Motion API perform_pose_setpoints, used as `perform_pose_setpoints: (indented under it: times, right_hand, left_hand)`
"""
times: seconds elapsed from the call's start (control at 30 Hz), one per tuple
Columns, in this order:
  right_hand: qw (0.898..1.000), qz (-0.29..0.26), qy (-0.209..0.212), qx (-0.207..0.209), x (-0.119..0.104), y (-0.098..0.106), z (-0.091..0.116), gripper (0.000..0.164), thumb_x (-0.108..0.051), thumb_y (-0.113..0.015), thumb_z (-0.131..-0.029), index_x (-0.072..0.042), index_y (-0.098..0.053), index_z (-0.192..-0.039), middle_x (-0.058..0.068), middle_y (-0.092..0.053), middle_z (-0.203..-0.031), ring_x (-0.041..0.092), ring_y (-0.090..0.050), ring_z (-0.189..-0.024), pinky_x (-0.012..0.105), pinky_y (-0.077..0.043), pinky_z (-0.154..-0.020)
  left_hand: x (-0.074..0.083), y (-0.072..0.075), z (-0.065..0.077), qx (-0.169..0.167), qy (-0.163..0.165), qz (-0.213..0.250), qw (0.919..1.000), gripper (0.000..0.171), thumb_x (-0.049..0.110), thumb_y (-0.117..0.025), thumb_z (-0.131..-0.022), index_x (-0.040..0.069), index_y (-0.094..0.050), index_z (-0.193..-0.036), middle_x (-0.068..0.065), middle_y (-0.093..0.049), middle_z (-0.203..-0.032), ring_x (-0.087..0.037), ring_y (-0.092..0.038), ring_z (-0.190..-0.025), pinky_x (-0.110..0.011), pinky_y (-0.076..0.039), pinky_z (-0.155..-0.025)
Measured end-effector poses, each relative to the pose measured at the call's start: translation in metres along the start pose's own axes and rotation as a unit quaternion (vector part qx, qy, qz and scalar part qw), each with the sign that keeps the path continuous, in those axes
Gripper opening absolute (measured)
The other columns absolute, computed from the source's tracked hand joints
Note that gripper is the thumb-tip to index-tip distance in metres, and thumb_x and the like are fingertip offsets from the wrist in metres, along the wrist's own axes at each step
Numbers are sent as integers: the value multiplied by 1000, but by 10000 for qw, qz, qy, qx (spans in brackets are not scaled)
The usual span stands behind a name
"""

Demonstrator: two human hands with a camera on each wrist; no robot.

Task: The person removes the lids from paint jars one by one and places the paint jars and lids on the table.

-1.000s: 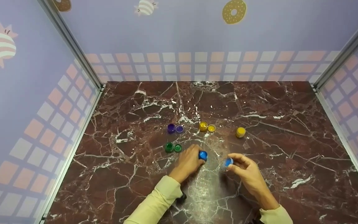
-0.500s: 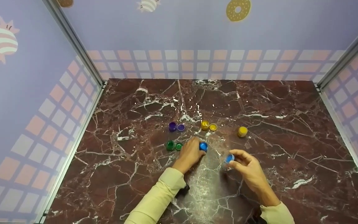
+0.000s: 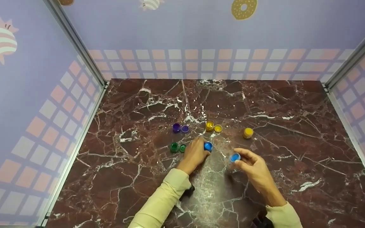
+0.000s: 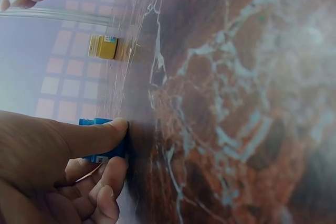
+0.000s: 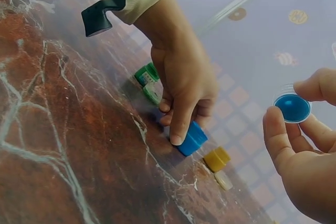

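Note:
My left hand (image 3: 195, 153) grips a small open paint jar (image 3: 208, 146) filled with blue paint, thumb on its near side and fingers round the far side. In the left wrist view the jar's base (image 4: 116, 150) is right at the tabletop. To the right, my right hand (image 3: 253, 166) pinches the jar's round clear lid (image 3: 235, 157) by its edge, above the table. Blue paint coats the lid's inside, which faces up toward the head camera. An open green jar (image 3: 174, 147) and its green-stained lid (image 3: 182, 148) sit just left of my left hand.
Behind the hands stand an open purple jar (image 3: 176, 128) with its lid (image 3: 185, 129) and an open yellow jar (image 3: 209, 126) with its lid (image 3: 218, 128). Another yellow jar (image 3: 248, 133) stands farther right. Patterned panels (image 3: 208, 60) border the marbled table (image 3: 131, 177).
My left hand has slid the blue jar away from me, level with the green jar. My right hand has stayed nearly in place, turning the lid's inside more toward the head camera.

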State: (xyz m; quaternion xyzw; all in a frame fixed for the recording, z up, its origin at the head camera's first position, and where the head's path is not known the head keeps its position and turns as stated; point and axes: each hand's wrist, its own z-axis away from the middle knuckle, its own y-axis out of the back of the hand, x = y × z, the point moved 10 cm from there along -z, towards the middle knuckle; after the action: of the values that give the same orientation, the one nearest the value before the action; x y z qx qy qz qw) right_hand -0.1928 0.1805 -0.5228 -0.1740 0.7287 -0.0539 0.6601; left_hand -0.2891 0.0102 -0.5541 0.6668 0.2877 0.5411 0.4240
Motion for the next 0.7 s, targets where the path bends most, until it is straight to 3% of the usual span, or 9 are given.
perform_pose_setpoints:
  times: [0.47,0.7]
  right_hand:
    - [9978,-36,496,-448,-14,-11,-14,47,15,-58,-82,26,-36,-122,24,-52,-114,17,-55,-93,21,-49,-72]
    - [9953,459,620,-593,-17,-15,-22,47,17,-60,-79,27,-40,-120,38,-42,-115,22,-53,-97,20,-48,-75]
  left_hand:
    - [3,0,-3,-125,92,-83,9998,38,23,-81,-70,11,-61,-99,-4,-61,-95,-25,-61,-88,-37,-48,-74]
    - [6,1,-3,-175,22,109,9998,37,17,-81,-70,8,-62,-100,-6,-61,-94,-27,-60,-87,-37,-47,-74]
